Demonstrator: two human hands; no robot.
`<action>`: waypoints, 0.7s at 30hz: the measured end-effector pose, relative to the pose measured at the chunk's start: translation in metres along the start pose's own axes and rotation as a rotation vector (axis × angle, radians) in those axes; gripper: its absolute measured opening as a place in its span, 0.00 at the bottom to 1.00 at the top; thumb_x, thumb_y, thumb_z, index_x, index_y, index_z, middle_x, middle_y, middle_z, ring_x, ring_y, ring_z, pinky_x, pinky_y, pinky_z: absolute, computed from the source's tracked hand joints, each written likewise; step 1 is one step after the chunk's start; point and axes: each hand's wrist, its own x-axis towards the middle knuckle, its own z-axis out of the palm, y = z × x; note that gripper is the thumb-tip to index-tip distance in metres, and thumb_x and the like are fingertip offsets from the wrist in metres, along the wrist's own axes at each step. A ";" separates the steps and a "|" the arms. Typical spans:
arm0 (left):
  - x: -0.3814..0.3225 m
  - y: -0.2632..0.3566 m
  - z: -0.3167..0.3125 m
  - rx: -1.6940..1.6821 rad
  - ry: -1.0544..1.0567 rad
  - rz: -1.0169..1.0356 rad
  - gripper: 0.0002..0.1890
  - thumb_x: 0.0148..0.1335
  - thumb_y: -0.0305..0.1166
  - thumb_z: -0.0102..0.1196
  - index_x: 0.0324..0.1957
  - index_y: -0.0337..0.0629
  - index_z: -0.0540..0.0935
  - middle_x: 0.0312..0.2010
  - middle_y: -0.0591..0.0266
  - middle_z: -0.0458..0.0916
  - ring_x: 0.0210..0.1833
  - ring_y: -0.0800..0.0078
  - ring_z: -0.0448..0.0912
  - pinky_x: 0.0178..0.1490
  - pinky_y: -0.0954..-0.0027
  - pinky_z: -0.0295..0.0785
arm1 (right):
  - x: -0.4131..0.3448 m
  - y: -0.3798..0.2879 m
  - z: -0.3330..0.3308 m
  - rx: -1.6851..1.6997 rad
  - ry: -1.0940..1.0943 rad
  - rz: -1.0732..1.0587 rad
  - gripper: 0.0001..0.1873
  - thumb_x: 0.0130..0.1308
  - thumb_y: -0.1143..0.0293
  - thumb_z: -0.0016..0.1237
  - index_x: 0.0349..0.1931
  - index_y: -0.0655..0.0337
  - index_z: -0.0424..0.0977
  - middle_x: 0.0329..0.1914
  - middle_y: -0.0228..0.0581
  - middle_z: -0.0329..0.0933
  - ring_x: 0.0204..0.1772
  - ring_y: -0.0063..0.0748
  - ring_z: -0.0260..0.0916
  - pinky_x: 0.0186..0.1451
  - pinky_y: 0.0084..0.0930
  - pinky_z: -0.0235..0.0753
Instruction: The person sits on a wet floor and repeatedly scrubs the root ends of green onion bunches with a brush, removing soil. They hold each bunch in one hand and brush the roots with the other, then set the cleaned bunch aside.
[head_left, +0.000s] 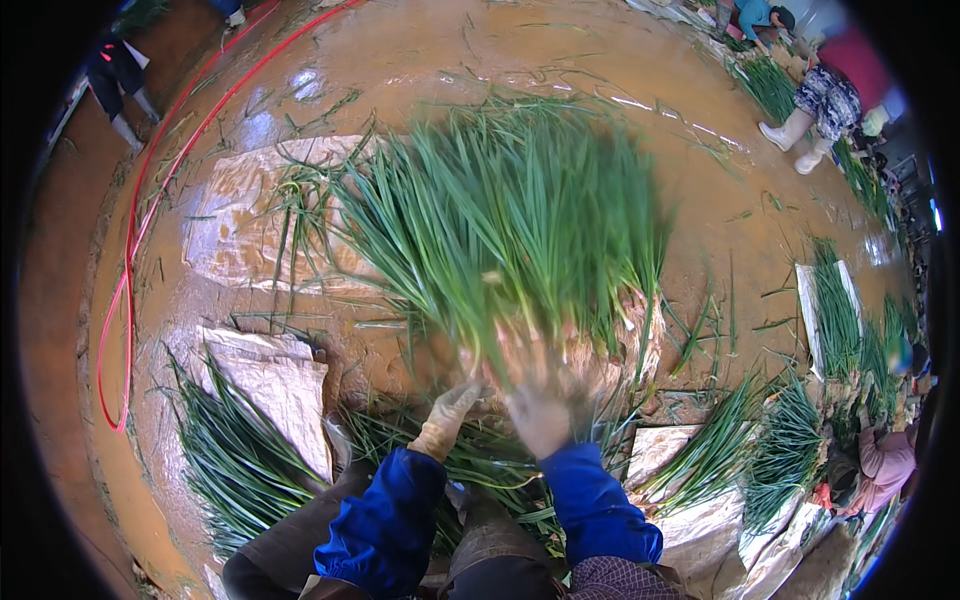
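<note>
A large heap of green onions (510, 217) lies before me, green leaves pointing away and pale roots (592, 364) towards me. My left hand (448, 420), in a pale glove, is at the near left of the heap, with its fingers on the root end of a few stalks. My right hand (541, 426) is beside it, blurred, close to the roots; a green stalk runs down to its fingers, but its grip is unclear. Loose leaves (487, 457) lie below both hands, between my legs.
More green onions lie at left (232, 457) and at right (705, 450). Pale sheets (274, 390) are spread on the wet, muddy floor (420, 52). A red hose (129, 300) curves along the left. Other people work at upper right (832, 97) and right (877, 469); another stands upper left (116, 75).
</note>
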 end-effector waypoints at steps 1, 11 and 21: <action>-0.001 0.000 0.002 -0.144 -0.062 -0.182 0.17 0.63 0.39 0.53 0.46 0.36 0.78 0.34 0.65 0.80 0.35 0.78 0.77 0.41 0.76 0.72 | -0.015 -0.009 -0.001 0.121 -0.236 0.142 0.10 0.65 0.71 0.38 0.39 0.57 0.76 0.36 0.35 0.77 0.28 0.39 0.75 0.32 0.34 0.74; -0.009 -0.021 -0.016 0.084 -0.176 -0.270 0.12 0.66 0.36 0.47 0.39 0.36 0.77 0.29 0.61 0.79 0.26 0.74 0.73 0.30 0.73 0.67 | 0.034 -0.015 0.034 0.612 -0.496 0.239 0.27 0.63 0.52 0.45 0.53 0.67 0.65 0.50 0.52 0.71 0.55 0.44 0.69 0.58 0.31 0.67; -0.027 -0.039 -0.014 -0.588 -0.148 -0.340 0.14 0.64 0.40 0.47 0.44 0.40 0.74 0.36 0.62 0.76 0.37 0.68 0.74 0.44 0.67 0.70 | 0.025 -0.024 0.034 1.146 -0.525 0.838 0.19 0.64 0.56 0.44 0.47 0.61 0.72 0.34 0.39 0.78 0.37 0.29 0.76 0.33 0.25 0.73</action>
